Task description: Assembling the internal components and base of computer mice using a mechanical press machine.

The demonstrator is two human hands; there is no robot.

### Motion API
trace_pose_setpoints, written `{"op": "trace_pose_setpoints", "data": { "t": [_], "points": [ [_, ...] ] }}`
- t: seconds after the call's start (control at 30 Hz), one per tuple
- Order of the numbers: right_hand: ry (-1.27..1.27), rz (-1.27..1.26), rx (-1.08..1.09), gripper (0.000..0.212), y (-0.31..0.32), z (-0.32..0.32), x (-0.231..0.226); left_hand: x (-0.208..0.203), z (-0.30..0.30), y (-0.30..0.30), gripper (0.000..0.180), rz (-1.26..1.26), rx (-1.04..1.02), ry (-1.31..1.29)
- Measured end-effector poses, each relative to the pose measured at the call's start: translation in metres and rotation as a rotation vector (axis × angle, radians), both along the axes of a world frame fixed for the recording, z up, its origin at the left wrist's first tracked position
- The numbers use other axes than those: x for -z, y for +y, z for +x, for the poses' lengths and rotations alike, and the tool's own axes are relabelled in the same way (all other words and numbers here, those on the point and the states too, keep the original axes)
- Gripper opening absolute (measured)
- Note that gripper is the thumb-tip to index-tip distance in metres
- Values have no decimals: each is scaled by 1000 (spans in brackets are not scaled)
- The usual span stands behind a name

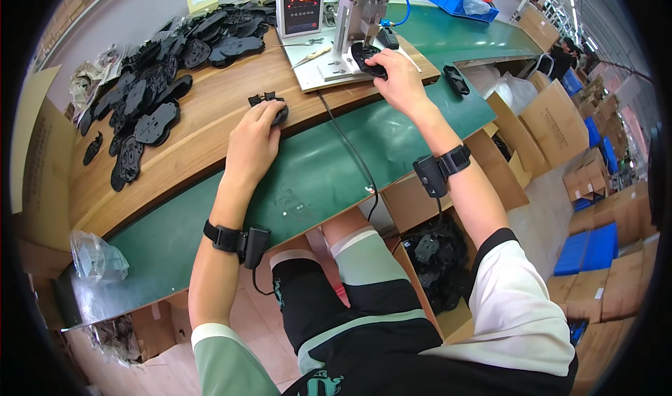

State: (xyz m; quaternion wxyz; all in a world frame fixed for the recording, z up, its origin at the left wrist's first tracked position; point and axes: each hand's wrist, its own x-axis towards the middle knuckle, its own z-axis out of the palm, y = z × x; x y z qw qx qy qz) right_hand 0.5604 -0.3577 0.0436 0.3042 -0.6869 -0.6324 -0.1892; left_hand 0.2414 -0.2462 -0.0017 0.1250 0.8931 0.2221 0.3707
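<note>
My right hand (400,81) grips a black molded plastic part (364,54) at the foot of a metal press (362,14), its fingers closed on the part's near edge. Farther left, my left hand (253,142) is curled over another black plastic part (278,114) at the front of the wooden board (203,109). Its fingers hide much of that part. Beside the press, the white base plate (311,81) carries a yellow-handled tool (313,56) and small metal pieces. A large heap of flat black plastic parts (157,123) spreads over the board's left side.
A counter box with a red lit display (302,7) stands left of the press. A black cable (350,144) hangs across the green table (322,161). At its right lies a black part (456,79). An open carton of black parts (437,263) sits below, near my right arm.
</note>
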Motion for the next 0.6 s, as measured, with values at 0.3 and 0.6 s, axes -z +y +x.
{"op": "trace_pose_setpoints", "data": {
  "t": [0.3, 0.6],
  "points": [
    [30, 21, -15, 31, 2, 0, 3, -6, -11, 10, 48, 103, -137, 139],
    [47, 6, 16, 33, 0, -1, 3, -17, -9, 6, 26, 167, -322, 49]
  ]
}}
